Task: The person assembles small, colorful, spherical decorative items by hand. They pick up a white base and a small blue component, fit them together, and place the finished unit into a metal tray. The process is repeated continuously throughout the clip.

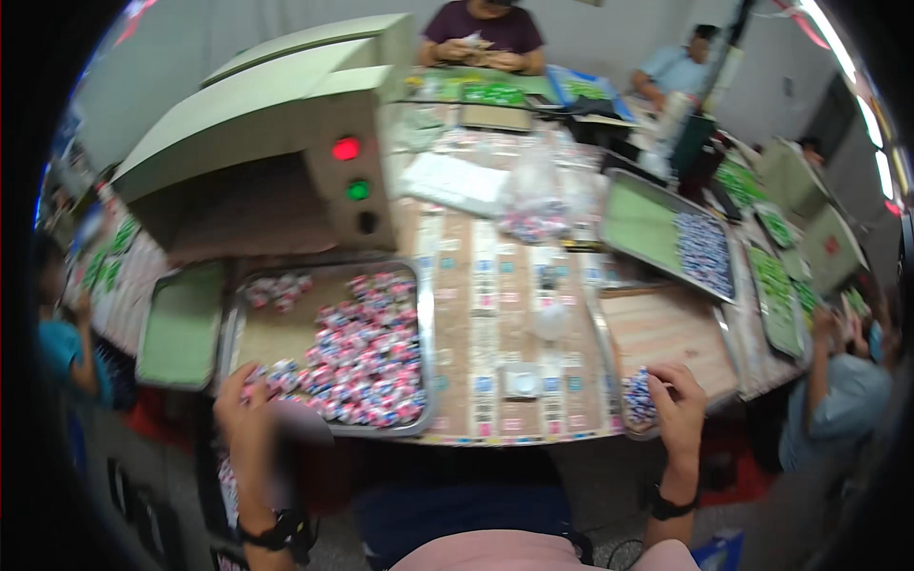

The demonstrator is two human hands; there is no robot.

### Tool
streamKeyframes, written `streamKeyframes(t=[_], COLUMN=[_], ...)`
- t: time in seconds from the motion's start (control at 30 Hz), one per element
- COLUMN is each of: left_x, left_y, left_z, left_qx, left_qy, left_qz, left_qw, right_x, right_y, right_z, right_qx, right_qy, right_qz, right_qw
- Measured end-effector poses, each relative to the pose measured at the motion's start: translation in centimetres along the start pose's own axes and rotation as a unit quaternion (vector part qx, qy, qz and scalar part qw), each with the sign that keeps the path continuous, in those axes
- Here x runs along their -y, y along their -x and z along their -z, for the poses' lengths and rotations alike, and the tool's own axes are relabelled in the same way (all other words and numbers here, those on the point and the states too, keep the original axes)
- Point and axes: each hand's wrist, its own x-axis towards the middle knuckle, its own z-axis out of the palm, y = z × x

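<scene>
At the lower left of the frame, the left hand (245,407) is loosely curled at the near-left corner of a metal tray (427,357) of pink, white and blue pieces (367,357); blur hides whether its fingers grip any. At the lower right, the right hand (680,411) bends its fingers beside a small heap of blue-and-white pieces (639,400) in the near-left corner of a second tray (671,333), its hold unclear. Both trays lie on the bench (519,343).

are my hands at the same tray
No, the left hand is at the tray of pinkish pieces, the right hand at a separate tray.
</scene>
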Motion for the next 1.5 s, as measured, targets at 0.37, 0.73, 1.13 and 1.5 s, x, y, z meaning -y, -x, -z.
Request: streamKeyframes(t=[0.37, 0.73, 1.13, 1.5], left_x=[-10.6, -13.9, -14.0, -13.2], left_y=[6.4, 11.0, 11.0, 12.1], left_z=[-3.4, -8.0, -8.3, -7.7], left_qx=[0.357, 0.468, 0.428, 0.43], left_qy=[0.664, 0.644, 0.682, 0.663], left_qz=[0.393, 0.471, 0.51, 0.485], left_qw=[0.526, 0.379, 0.303, 0.374], right_x=[-3.1, -3.4, 1.8, 3.4], right_y=[-1.1, -2.0, 2.3, 2.0], right_z=[1.8, 1.0, -3.1, -7.8], right_qx=[0.084, 0.085, 0.169, 0.229], right_qy=[0.204, 0.196, -0.134, -0.244], right_qz=[0.069, 0.043, -0.046, -0.066], right_qw=[0.973, 0.976, 0.975, 0.94])
